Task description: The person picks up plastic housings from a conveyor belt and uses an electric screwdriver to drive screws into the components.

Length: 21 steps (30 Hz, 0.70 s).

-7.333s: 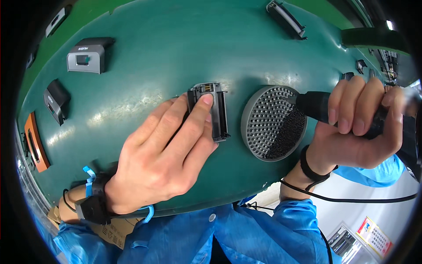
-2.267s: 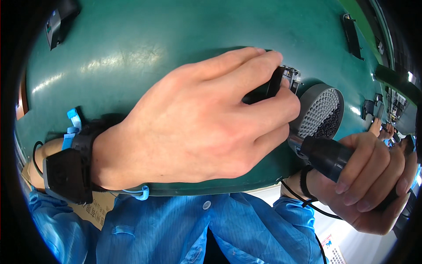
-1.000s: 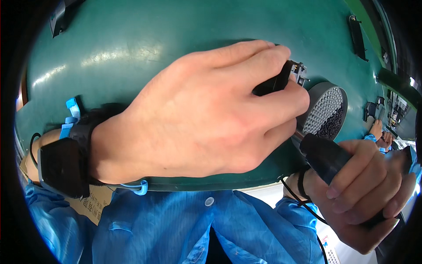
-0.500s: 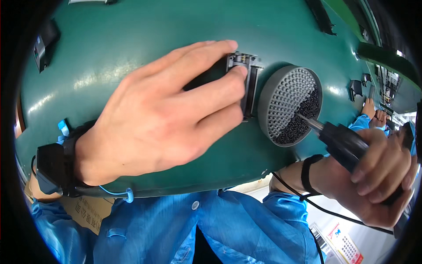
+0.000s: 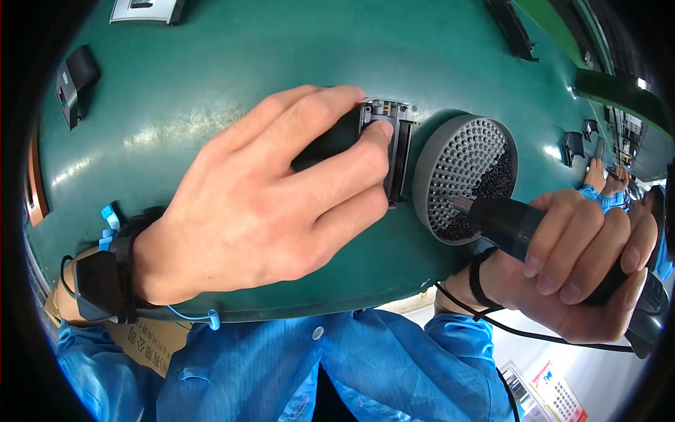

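Note:
Under the fingers of my left hand (image 5: 264, 183) lies a black plastic part (image 5: 398, 162) with small metal contacts at its far end. My fingers grip it against the green table, and the palm hides much of it. To its right stands a round grey dish (image 5: 458, 165) with a dimpled floor; small dark screws (image 5: 496, 181) fill its right and near side. My right hand (image 5: 573, 264) is wrapped round a black electric screwdriver (image 5: 508, 224). The screwdriver's metal tip points left into the dish, over the dimples near the screws.
Black plastic pieces lie at the far left (image 5: 76, 83), far right (image 5: 512, 28) and right (image 5: 573, 146). A silver and black part (image 5: 146, 10) sits at the far edge of view. Another person's hand (image 5: 596, 174) shows at the right. A black cable (image 5: 555, 342) runs below my right wrist.
The screwdriver's tip has shifted left and slightly nearer within the dish. My left hand keeps its grip on the black part. The whole view has shifted slightly.

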Tool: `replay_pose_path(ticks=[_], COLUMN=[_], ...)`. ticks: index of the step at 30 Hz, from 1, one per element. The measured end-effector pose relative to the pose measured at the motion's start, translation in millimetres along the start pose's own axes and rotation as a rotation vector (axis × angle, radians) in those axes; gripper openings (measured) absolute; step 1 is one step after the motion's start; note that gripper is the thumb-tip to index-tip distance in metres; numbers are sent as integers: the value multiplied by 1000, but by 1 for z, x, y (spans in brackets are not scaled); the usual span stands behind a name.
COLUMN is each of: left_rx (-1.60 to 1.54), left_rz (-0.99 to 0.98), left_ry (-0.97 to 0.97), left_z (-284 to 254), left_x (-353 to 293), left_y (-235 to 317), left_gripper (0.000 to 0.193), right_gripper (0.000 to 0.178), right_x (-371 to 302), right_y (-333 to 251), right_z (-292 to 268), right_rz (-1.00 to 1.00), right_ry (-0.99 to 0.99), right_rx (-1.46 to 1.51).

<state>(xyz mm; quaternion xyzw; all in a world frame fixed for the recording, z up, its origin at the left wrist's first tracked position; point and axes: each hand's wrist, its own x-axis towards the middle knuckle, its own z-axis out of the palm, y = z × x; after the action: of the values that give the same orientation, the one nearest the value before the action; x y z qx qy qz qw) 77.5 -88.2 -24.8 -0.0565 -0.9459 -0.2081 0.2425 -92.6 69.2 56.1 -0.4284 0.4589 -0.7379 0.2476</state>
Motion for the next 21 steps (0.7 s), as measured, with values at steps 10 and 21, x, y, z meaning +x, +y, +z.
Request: replay_pose_path(ticks=[10, 21], left_rx=[-67, 71], left_rz=[39, -32], left_ry=[-43, 59], left_z=[-7, 5], left_x=[-1, -4], left_y=[3, 22], left_gripper=[40, 26], right_gripper=[14, 14], right_x=[-2, 26], right_y=[3, 2], right_z=[12, 5], right_rz=[-21, -23], right_ry=[8, 45], right_rx=[6, 31])
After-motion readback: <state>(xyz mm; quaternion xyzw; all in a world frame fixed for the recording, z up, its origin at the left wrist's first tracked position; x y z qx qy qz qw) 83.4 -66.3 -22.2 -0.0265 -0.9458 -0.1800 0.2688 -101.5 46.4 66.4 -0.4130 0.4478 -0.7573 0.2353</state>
